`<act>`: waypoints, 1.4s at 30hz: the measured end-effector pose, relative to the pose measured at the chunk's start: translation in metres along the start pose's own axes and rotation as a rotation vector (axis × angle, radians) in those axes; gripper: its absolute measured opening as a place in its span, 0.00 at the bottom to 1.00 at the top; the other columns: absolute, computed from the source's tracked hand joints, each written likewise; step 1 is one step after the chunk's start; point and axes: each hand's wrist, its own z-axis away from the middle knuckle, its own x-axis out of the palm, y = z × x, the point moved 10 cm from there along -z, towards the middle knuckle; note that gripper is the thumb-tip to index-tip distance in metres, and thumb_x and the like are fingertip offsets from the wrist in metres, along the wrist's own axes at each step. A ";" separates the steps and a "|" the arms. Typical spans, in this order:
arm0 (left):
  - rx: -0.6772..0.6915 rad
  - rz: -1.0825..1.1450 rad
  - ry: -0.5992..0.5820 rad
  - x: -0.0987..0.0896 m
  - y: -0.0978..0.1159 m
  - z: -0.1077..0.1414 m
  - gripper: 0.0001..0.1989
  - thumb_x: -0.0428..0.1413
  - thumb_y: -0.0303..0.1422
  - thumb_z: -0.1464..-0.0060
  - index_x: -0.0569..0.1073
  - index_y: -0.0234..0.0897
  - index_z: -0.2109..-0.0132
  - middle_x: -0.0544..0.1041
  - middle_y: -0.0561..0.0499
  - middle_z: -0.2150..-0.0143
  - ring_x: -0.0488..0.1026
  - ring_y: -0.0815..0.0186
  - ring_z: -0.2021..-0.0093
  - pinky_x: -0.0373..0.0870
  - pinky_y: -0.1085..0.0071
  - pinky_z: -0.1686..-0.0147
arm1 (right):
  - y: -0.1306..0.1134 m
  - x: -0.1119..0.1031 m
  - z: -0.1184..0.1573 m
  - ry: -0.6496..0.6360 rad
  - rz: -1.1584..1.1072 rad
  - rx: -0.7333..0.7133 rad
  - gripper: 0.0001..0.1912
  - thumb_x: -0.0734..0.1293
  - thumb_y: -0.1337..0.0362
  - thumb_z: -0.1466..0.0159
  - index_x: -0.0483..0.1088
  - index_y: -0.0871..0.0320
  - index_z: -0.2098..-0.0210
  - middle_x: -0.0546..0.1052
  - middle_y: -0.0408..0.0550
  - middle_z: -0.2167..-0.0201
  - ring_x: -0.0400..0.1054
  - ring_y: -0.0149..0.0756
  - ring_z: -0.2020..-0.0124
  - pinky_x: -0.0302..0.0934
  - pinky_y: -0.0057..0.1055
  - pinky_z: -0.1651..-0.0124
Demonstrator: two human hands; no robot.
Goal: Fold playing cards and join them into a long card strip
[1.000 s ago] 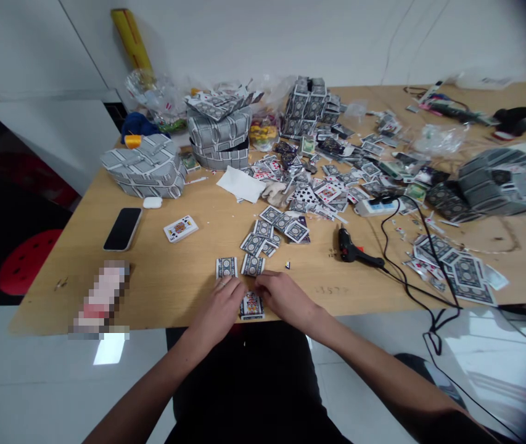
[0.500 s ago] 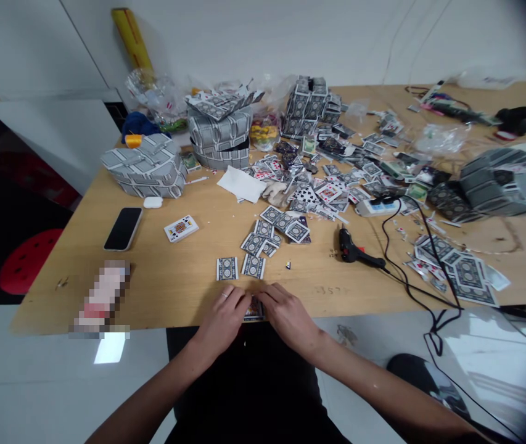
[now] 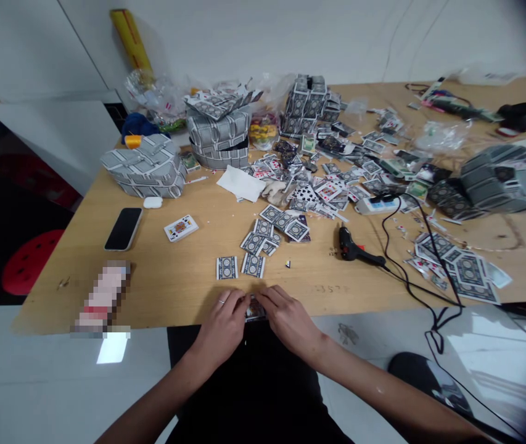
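A small card piece point(image 3: 256, 308) lies at the table's front edge, its printed side partly covered by fingers. My left hand point(image 3: 226, 314) pinches its left side, and my right hand point(image 3: 285, 316) grips its right side. Just beyond the hands are two folded cards with patterned backs, one on the left point(image 3: 227, 268) and one on the right point(image 3: 253, 265). Farther back, more folded cards point(image 3: 263, 234) overlap in a loose group. A face-up card stack point(image 3: 181, 228) rests to the left of them.
A black glue gun point(image 3: 353, 248) lies right of the hands, its cable trailing over the front edge. A phone point(image 3: 124, 229) is on the left. Woven card baskets point(image 3: 147, 166) and a heap of loose cards point(image 3: 327, 185) occupy the back.
The fingertips of both hands have shifted slightly around the card piece, and more of its face shows between them. The other things on the table have not moved.
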 end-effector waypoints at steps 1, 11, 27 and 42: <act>-0.015 0.012 0.009 -0.002 0.001 0.001 0.18 0.51 0.22 0.33 0.74 0.30 0.39 0.78 0.38 0.45 0.74 0.52 0.45 0.76 0.54 0.42 | 0.000 0.000 -0.001 -0.008 -0.002 -0.001 0.18 0.67 0.82 0.35 0.75 0.62 0.48 0.80 0.55 0.53 0.73 0.46 0.54 0.74 0.40 0.51; -0.101 0.046 0.103 0.001 -0.001 0.009 0.16 0.55 0.36 0.29 0.74 0.36 0.39 0.80 0.39 0.46 0.77 0.52 0.47 0.76 0.52 0.46 | -0.009 -0.003 0.006 -0.046 -0.030 -0.056 0.25 0.63 0.81 0.34 0.72 0.65 0.39 0.79 0.59 0.48 0.71 0.51 0.46 0.74 0.47 0.40; -0.145 -0.086 0.267 0.000 0.004 0.010 0.12 0.54 0.27 0.31 0.78 0.37 0.45 0.82 0.42 0.49 0.77 0.54 0.50 0.71 0.57 0.52 | -0.013 -0.003 0.020 0.170 -0.010 -0.117 0.21 0.61 0.71 0.24 0.70 0.66 0.34 0.77 0.62 0.37 0.71 0.53 0.34 0.72 0.54 0.33; -0.094 -0.141 0.237 0.003 0.008 0.008 0.11 0.53 0.30 0.28 0.76 0.34 0.44 0.84 0.42 0.49 0.79 0.54 0.50 0.72 0.56 0.51 | -0.003 -0.006 0.022 0.182 -0.205 0.034 0.29 0.63 0.69 0.25 0.59 0.59 0.26 0.75 0.61 0.36 0.69 0.52 0.33 0.70 0.57 0.32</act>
